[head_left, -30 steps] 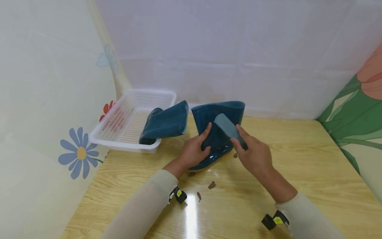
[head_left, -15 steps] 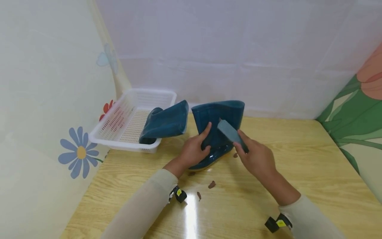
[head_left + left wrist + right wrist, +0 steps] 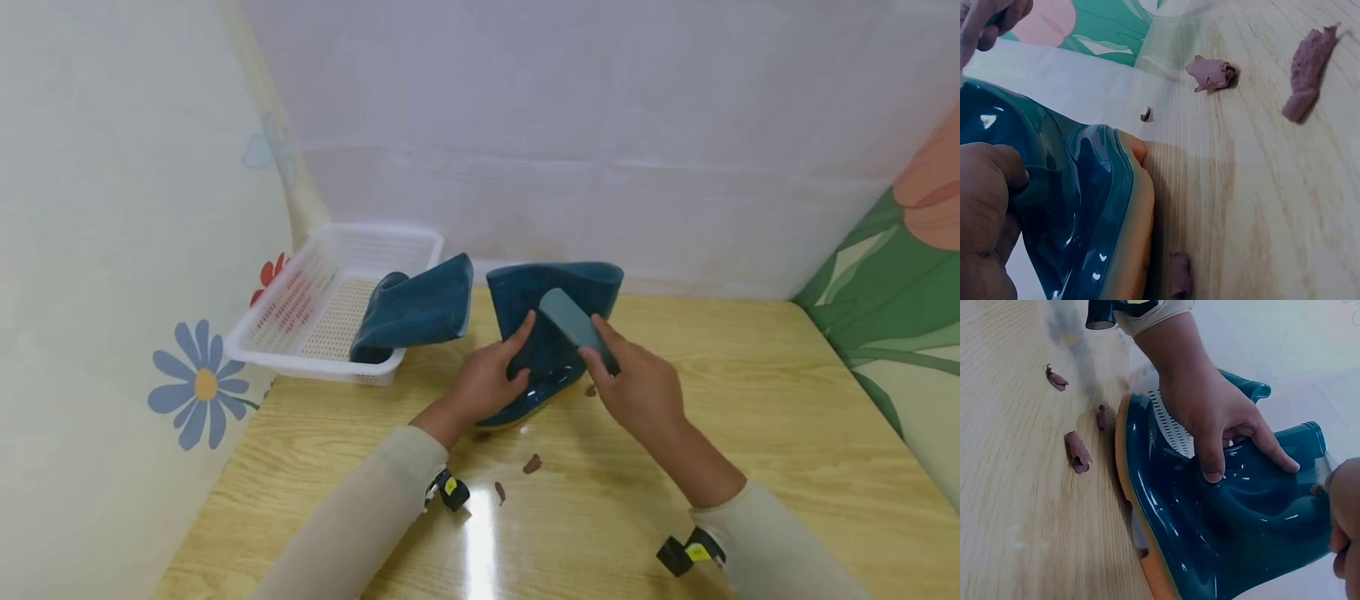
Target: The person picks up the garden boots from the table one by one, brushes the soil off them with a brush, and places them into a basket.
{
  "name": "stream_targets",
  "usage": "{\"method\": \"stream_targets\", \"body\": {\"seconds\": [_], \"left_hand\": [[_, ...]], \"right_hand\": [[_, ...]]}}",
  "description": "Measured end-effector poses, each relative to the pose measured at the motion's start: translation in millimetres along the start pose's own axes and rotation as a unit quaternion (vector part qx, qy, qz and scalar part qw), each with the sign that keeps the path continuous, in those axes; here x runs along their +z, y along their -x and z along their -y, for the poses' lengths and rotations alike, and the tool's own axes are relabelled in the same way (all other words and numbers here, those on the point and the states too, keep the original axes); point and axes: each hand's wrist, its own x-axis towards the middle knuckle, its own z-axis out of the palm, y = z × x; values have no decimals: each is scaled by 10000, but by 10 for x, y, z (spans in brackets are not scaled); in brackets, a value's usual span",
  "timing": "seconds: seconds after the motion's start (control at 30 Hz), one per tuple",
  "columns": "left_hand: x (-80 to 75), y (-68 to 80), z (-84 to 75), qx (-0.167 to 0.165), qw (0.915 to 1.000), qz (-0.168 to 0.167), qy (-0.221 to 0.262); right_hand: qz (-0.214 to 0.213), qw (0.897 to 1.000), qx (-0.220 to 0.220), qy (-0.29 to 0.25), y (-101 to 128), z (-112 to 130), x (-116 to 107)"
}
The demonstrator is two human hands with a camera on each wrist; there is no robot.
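A blue-green boot [image 3: 538, 354] stands on the wood-grain table [image 3: 750, 417], its shaft upward and its orange sole [image 3: 1136, 231] at the tabletop. The left hand [image 3: 487, 379] grips it at the ankle: two digits spread apart over the near surface, the others bent between them, so the boot lies directly under and against the fingers. The shaft rises beyond those fingertips, and the glossy foot extends below them.

The right hand [image 3: 641, 387] has its thumb and fingers closed around a brush [image 3: 572, 321], pinching it near one end. The brush slants across the front of the shaft; whether its bristles actually touch the rubber is hard to say from these angles. A small brown bit [image 3: 1316, 489] shows on the shaft just beside the bristles.

Several brown lumps [image 3: 532, 463] lie on the table near the sole. To the left, a second boot [image 3: 416, 304] leans out over the rim of a white basket [image 3: 315, 367], well apart from the right hand.
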Motion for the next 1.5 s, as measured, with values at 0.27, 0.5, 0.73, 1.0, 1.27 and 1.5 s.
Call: {"method": "stream_targets", "body": {"seconds": [0.27,0.5,0.73,1.0,1.27,1.5], "left_hand": [[24,11,8,-54,9999,-74,122],[7,6,1,-111,9997,-84,193],[-1,8,-11,-134,9999,-57,66],[-17,16,-30,-312,9993,3,199],[7,14,4,-211,9993,-128,268],[2,17,9,-171,9994,-115,269]], "right_hand": [[511,9982,226,193,45,-8,11],[328,9993,13,158,109,-46,-15],[-299,9991,120,-279,69,-21,-37],[404,9990,197,27,46,-11,-8],[548,9984,-133,-57,107,-47,0],[-172,9996,-121,-168,56,-44,-37]]}}
